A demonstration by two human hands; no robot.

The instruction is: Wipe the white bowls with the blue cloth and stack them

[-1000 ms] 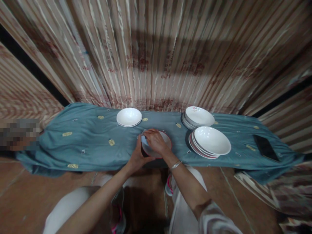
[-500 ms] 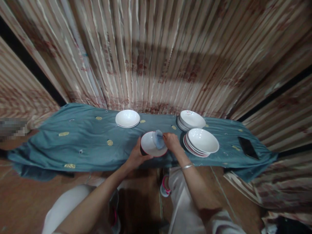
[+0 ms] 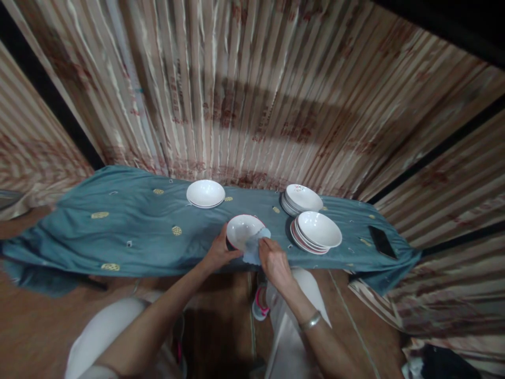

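Observation:
A white bowl with a red rim (image 3: 241,227) is held over the front part of the table, tilted slightly. My left hand (image 3: 219,251) grips it at its left side, thumb near the front rim. In my right hand (image 3: 274,260) is a light blue cloth (image 3: 253,247), pressed on the bowl's near right rim and partly inside it. The fingers of my right hand are closed round the cloth's right end. To the right of my right hand stands a stack of white bowls (image 3: 319,229), some with reddish rims.
Behind that stack is another stack of bowls (image 3: 303,199). Two nested white bowls (image 3: 205,193) stand at the back left. A dark phone (image 3: 382,242) lies at the right. A teal cloth (image 3: 145,231) covers the narrow table, with a striped curtain (image 3: 244,105) behind.
My right hand has moved the cloth from the far right of the bowl to its near right rim. The view has shifted slightly.

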